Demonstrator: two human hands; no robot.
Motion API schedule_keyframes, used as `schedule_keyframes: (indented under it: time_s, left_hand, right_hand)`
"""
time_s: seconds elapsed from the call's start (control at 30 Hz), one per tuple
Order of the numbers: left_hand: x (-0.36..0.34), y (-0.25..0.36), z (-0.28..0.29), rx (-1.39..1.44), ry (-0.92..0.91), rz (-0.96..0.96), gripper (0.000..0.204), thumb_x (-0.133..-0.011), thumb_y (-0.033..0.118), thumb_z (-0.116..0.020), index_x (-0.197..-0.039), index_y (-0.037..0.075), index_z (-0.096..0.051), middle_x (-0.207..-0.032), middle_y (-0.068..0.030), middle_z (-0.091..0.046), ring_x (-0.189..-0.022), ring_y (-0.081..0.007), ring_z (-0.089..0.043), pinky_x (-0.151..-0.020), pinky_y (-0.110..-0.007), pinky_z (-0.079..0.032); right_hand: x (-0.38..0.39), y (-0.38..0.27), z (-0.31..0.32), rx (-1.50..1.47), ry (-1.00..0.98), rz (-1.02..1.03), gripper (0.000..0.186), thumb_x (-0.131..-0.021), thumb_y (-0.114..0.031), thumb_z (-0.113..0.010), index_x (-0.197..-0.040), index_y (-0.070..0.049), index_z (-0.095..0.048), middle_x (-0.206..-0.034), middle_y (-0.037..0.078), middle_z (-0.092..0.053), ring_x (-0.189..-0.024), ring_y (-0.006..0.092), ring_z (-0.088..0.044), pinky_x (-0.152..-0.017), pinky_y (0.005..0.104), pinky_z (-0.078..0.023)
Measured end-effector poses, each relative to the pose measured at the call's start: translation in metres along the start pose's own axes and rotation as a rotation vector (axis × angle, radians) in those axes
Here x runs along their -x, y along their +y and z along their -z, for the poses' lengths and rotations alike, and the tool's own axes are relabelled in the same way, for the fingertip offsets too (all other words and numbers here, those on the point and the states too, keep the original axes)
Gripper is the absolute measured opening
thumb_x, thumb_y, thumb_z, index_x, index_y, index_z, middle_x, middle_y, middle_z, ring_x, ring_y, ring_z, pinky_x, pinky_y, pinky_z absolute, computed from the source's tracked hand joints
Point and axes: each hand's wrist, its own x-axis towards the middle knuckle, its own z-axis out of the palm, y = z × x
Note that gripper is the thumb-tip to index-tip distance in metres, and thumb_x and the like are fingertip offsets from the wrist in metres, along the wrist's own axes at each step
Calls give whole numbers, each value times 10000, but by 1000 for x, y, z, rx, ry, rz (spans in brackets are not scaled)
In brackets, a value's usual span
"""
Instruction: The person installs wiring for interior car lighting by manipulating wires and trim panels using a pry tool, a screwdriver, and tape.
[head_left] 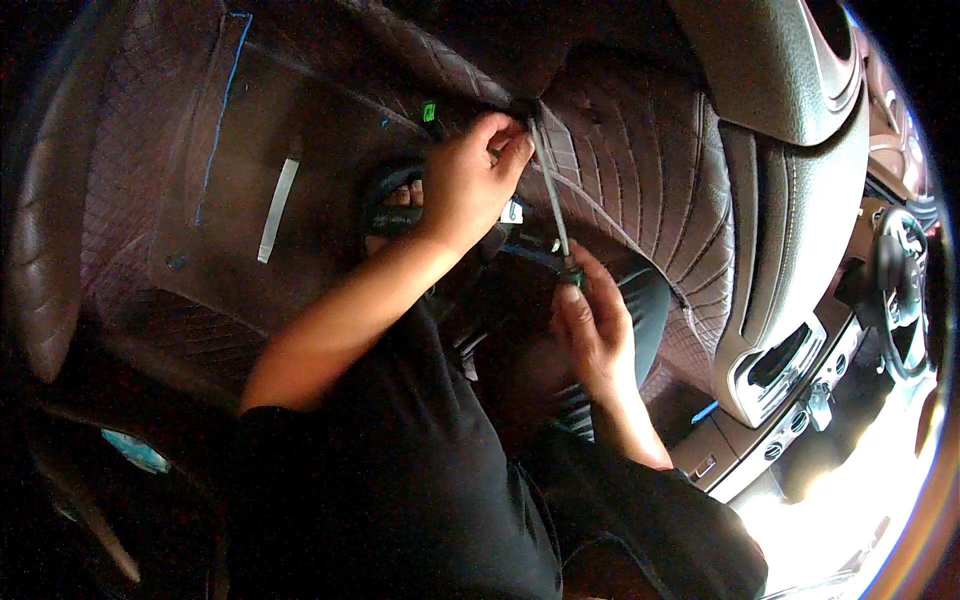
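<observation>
In my right hand [598,325] is a screwdriver [554,200], its dark green handle between my thumb and fingers. The long metal shaft points up and away to a dark gap in the quilted brown floor lining [630,160]. My left hand [475,180] is closed in a pinch beside the shaft's far end. What its fingertips hold, if anything, is hidden. Just left of that hand a small bright green tag [429,111] shows. A small white piece [512,212] lies beneath the left hand.
A sandalled foot [400,200] rests on the brown mat [220,230], near a pale flat strip [279,210]. A blue line [222,120] runs along the mat. The padded centre console [790,220] rises at right, with a steering wheel [900,290] beyond. A blue stick-like piece [705,412] lies nearby.
</observation>
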Motion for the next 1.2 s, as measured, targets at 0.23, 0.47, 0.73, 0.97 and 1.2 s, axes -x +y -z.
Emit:
schedule_keyframes:
  time_s: [0.23,0.47,0.73,0.97,1.2]
  left_hand:
    - [-5,-8,5,-51,-73,32,239,-939,248,-692,-964,16,-642,-844,-58,-711,-745,-122,-659,-637,-271,-497]
    - [-7,-18,3,148,-111,78,240,-912,249,-721,-940,18,-662,-844,-104,-736,-771,-186,-721,-681,-308,-541]
    - [-9,-13,2,149,-104,60,260,-911,249,-732,-944,5,-650,-862,-113,-739,-796,-181,-723,-710,-305,-545]
    - [-9,-1,-13,240,-45,176,266,-902,237,-748,-907,0,-629,-811,-84,-722,-771,-162,-705,-699,-305,-549]
    - [-9,-16,-4,294,-86,179,245,-902,200,-748,-948,-12,-634,-853,-81,-717,-785,-131,-683,-723,-276,-537]
  right_hand:
    - [2,9,-19,-144,46,-7,477,-1031,-147,-523,-1479,-36,-401,-907,-7,-555,-718,49,-482,-594,179,-407]
    - [-1,15,-45,-237,217,51,440,-1015,-129,-571,-1436,-44,-471,-853,-37,-541,-670,32,-454,-586,178,-382]
    - [-30,22,13,272,214,141,413,-952,-204,-685,-1296,13,-612,-1121,82,-694,-962,145,-623,-878,281,-490]
    - [-66,3,60,106,30,71,437,-926,-267,-732,-1266,-8,-642,-907,5,-670,-698,51,-536,-623,197,-435]
    - [-29,3,4,220,180,42,505,-947,-267,-699,-1357,-8,-558,-861,-9,-640,-672,42,-508,-587,202,-412]
